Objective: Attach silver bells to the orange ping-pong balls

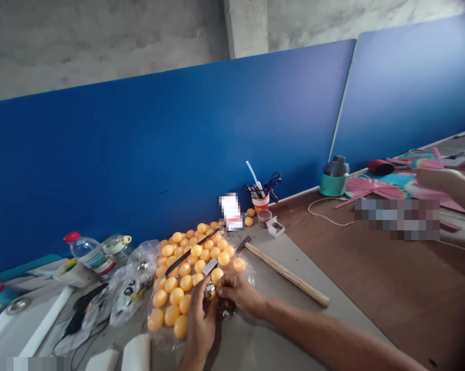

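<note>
My left hand (201, 317) is closed around a small shiny metal piece (210, 290), whose exact kind is too small to make out. Pressed up against it from the right, my right hand (240, 294) has its fingers pinched together, and what they hold is hidden. Under and behind both hands lie several orange balls (177, 296) in clear plastic. A black strap-like strip (182, 260) and a small grey labelled piece (210, 266) rest on the balls. Close to the right hand is a hammer (286, 273) with a wooden handle.
Left stand a red-capped bottle (91, 252), a lidded jar (117, 246) and crumpled plastic bags (128, 288). A cup of tools (260, 200), a small open box (276, 227) and a teal bottle (333, 178) line the blue partition (170, 154). At right, another person's hand (429, 178) is over pink material.
</note>
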`<state>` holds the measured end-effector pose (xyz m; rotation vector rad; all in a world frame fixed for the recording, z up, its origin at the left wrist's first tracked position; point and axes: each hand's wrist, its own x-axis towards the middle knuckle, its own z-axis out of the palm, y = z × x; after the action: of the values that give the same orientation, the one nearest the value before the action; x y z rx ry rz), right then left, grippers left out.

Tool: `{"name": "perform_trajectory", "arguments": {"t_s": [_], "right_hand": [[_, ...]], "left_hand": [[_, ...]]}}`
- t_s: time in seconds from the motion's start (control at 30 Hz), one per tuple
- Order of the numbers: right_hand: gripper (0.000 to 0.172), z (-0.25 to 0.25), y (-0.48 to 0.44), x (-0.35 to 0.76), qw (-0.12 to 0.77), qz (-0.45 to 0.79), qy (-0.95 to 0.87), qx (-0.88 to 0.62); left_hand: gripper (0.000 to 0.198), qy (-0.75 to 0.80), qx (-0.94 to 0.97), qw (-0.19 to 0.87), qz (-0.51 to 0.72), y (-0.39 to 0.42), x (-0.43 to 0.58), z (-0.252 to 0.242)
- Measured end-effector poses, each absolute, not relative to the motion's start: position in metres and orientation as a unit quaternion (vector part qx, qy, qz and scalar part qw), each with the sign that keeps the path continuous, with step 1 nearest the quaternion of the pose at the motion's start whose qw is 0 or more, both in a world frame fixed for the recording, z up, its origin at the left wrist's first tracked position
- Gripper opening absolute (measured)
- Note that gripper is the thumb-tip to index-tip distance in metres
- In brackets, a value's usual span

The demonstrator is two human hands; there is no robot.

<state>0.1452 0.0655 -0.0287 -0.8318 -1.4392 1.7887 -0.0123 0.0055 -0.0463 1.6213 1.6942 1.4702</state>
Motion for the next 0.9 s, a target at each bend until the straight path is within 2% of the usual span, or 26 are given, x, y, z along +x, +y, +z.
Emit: {"name": "perform_trajectory", "arguments": {"t_s": [0.2, 0.47, 0.63, 0.9], "right_hand": [[0.007, -0.0255, 0.0641, 0.1468, 0.329, 0.708, -0.536, -0.323], [0.013, -0.0265, 0.0650, 0.1473, 0.324, 0.715, -0.531, -0.319], [0.007, -0.0272, 0.0652, 0.1479, 0.324, 0.713, -0.531, -0.324], [0.007, -0.0236, 0.0655, 0.1486, 0.321, 0.713, -0.532, -0.325]], "left_hand": [[0.039, 0.601, 0.581, 0.183, 0.517, 0.0047, -0.0128, -0.0473], [0.037, 0.599, 0.578, 0.185, 0.523, 0.0050, -0.0127, -0.0496], [0.037, 0.594, 0.586, 0.180, 0.521, 0.0042, -0.0112, -0.0458], [0.037, 0.596, 0.592, 0.169, 0.516, 0.0030, -0.0112, -0.0489]]}}
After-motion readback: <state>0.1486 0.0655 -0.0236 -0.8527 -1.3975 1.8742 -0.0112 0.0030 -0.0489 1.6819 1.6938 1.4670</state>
